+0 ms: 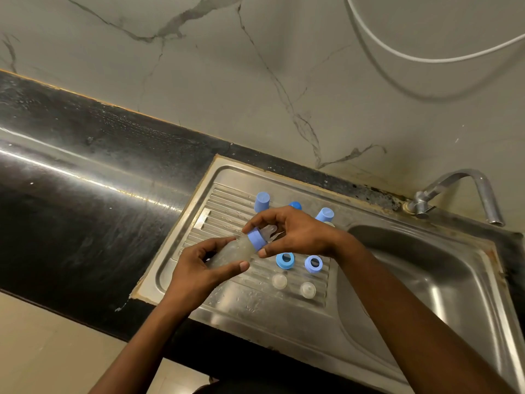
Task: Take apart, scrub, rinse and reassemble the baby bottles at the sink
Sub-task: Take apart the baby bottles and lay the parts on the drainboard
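Bottle (pixel 235 250) hovering tilted over drainboard (pixel 227 302); left grip (pixel 196 268) wrapping round clear body, right grip (pixel 298 231) pinching blue collar ring (pixel 256 238) between thumb and fingers.

One head cam, wide-angle, looks fwd & down from head height onto the sink drainboard (pixel 227 305) (view tilted, so counter (pixel 85 217) runs diagonally). Close-in: left hand (pixel 199 268) & right hand (pixel 298 231) sit mid-frame; wall (pixel 255 81) fills top.
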Demonstrator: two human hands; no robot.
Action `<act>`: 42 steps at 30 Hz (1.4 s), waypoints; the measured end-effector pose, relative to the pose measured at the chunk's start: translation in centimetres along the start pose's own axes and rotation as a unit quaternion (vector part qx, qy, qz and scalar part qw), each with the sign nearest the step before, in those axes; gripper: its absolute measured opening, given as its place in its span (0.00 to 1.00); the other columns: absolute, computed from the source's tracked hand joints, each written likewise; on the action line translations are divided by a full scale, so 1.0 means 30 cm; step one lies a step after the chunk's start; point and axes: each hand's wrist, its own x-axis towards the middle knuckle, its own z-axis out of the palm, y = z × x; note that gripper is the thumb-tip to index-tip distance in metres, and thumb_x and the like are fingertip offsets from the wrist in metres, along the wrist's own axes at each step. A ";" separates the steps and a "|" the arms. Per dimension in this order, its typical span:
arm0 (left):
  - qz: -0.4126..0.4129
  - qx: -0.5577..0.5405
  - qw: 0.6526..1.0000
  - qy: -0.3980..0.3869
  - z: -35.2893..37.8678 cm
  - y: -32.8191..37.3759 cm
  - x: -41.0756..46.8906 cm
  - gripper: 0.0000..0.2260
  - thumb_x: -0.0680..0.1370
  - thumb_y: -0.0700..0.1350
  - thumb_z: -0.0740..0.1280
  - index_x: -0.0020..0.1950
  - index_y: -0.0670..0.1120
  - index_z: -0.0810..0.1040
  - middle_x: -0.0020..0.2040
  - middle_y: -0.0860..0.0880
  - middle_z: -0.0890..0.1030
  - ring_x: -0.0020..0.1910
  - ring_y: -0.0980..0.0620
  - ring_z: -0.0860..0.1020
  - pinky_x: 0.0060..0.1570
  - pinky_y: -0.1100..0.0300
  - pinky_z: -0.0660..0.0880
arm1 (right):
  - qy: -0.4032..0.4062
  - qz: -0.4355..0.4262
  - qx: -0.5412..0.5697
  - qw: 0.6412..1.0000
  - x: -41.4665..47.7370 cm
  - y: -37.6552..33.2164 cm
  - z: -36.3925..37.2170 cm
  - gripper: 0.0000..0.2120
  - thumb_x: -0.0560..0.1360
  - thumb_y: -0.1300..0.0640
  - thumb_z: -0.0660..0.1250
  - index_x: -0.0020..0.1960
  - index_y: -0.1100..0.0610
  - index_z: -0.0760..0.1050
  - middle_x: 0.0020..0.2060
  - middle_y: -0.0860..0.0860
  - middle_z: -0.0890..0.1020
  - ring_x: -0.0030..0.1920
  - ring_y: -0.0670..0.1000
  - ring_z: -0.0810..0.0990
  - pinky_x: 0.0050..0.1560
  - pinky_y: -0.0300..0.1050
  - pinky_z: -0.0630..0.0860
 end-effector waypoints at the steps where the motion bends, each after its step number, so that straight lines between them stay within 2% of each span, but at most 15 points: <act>1: 0.002 0.005 1.000 0.002 0.001 0.000 0.000 0.23 0.66 0.53 0.84 0.60 0.56 0.86 0.53 0.57 0.87 0.53 0.56 0.85 0.50 0.57 0.85 | 0.006 0.000 -0.001 1.000 -0.003 0.003 -0.003 0.22 0.75 0.63 0.79 0.68 0.52 0.81 0.62 0.46 0.83 0.63 0.44 0.81 0.63 0.42 0.80; 5: 0.001 0.018 1.000 0.023 -0.001 -0.009 0.017 0.23 0.67 0.54 0.85 0.60 0.57 0.85 0.54 0.59 0.86 0.53 0.59 0.84 0.50 0.53 0.84 | 0.043 0.012 0.006 0.999 -0.018 0.021 -0.013 0.21 0.76 0.57 0.79 0.67 0.48 0.82 0.57 0.39 0.82 0.57 0.35 0.79 0.53 0.31 0.76; 8: 0.002 0.020 0.999 0.034 0.005 -0.021 0.041 0.24 0.67 0.56 0.84 0.61 0.57 0.85 0.55 0.58 0.86 0.53 0.58 0.84 0.51 0.51 0.83 | 0.077 0.029 0.030 0.996 -0.035 0.044 -0.014 0.20 0.76 0.54 0.79 0.67 0.48 0.82 0.54 0.44 0.83 0.54 0.39 0.81 0.50 0.32 0.77; 11: -0.002 0.016 0.999 0.044 0.029 -0.040 0.091 0.22 0.69 0.49 0.85 0.60 0.55 0.85 0.54 0.57 0.87 0.53 0.57 0.84 0.55 0.47 0.83 | 0.087 0.051 0.058 0.993 -0.071 0.075 -0.004 0.20 0.76 0.53 0.80 0.67 0.49 0.82 0.49 0.44 0.83 0.47 0.40 0.82 0.48 0.34 0.78; 13: -0.012 0.003 0.999 0.039 0.054 -0.057 0.136 0.21 0.70 0.45 0.84 0.61 0.52 0.84 0.55 0.54 0.87 0.55 0.55 0.84 0.59 0.45 0.83 | 0.081 0.068 0.084 0.991 -0.103 0.095 0.007 0.21 0.75 0.54 0.80 0.66 0.48 0.82 0.47 0.41 0.83 0.47 0.40 0.83 0.49 0.34 0.79; 16: -0.015 -0.004 0.999 0.031 0.088 -0.085 0.206 0.21 0.71 0.42 0.83 0.61 0.50 0.82 0.57 0.53 0.86 0.59 0.55 0.83 0.62 0.47 0.81 | 0.076 0.083 0.108 0.988 -0.139 0.123 0.034 0.21 0.74 0.52 0.81 0.66 0.46 0.83 0.54 0.43 0.85 0.54 0.46 0.85 0.52 0.37 0.82; 18: -0.011 0.001 1.000 0.027 0.111 -0.101 0.249 0.20 0.70 0.42 0.83 0.59 0.51 0.82 0.56 0.54 0.86 0.58 0.57 0.83 0.61 0.50 0.81 | 0.081 0.085 0.112 0.987 -0.155 0.137 0.051 0.21 0.74 0.51 0.81 0.66 0.46 0.83 0.57 0.45 0.85 0.56 0.46 0.85 0.53 0.38 0.82; 24: 0.000 0.029 0.999 0.021 0.164 -0.144 0.354 0.21 0.68 0.43 0.85 0.55 0.51 0.80 0.52 0.54 0.85 0.54 0.57 0.83 0.51 0.60 0.79 | 0.087 0.090 0.116 0.985 -0.175 0.153 0.072 0.21 0.76 0.51 0.80 0.67 0.48 0.82 0.58 0.44 0.84 0.57 0.42 0.84 0.50 0.32 0.80; 29: -0.004 0.040 0.999 0.027 0.184 -0.165 0.404 0.22 0.68 0.44 0.85 0.56 0.52 0.79 0.54 0.54 0.85 0.55 0.57 0.83 0.50 0.63 0.77 | 0.095 0.092 0.131 0.983 -0.176 0.160 0.071 0.21 0.76 0.52 0.79 0.68 0.49 0.82 0.60 0.44 0.85 0.57 0.42 0.84 0.49 0.33 0.81; 31: -0.003 0.045 0.999 0.025 0.189 -0.168 0.415 0.22 0.68 0.45 0.85 0.56 0.52 0.79 0.54 0.54 0.85 0.55 0.57 0.83 0.50 0.62 0.77 | 0.095 0.092 0.130 0.983 -0.177 0.163 0.072 0.21 0.76 0.51 0.79 0.68 0.49 0.82 0.61 0.46 0.84 0.58 0.43 0.85 0.50 0.36 0.82; 35: -0.004 0.047 0.999 0.021 0.196 -0.179 0.429 0.22 0.68 0.47 0.85 0.57 0.53 0.78 0.54 0.54 0.85 0.55 0.57 0.83 0.52 0.58 0.79 | 0.092 0.102 0.141 0.980 -0.182 0.170 0.077 0.22 0.76 0.52 0.80 0.68 0.49 0.81 0.62 0.48 0.83 0.52 0.52 0.88 0.50 0.48 0.87; 39: -0.006 0.050 0.998 0.022 0.197 -0.196 0.437 0.24 0.68 0.48 0.85 0.58 0.54 0.78 0.56 0.55 0.85 0.56 0.59 0.82 0.55 0.57 0.80 | 0.100 0.106 0.139 0.979 -0.188 0.172 0.076 0.23 0.75 0.52 0.81 0.67 0.48 0.80 0.64 0.49 0.82 0.54 0.51 0.88 0.49 0.47 0.87; 42: -0.010 0.047 0.999 0.016 0.187 -0.196 0.429 0.30 0.67 0.50 0.86 0.64 0.55 0.76 0.60 0.57 0.82 0.59 0.61 0.80 0.57 0.58 0.79 | 0.121 0.102 0.131 0.979 -0.189 0.169 0.079 0.22 0.74 0.52 0.81 0.66 0.47 0.81 0.62 0.47 0.83 0.57 0.47 0.86 0.53 0.48 0.86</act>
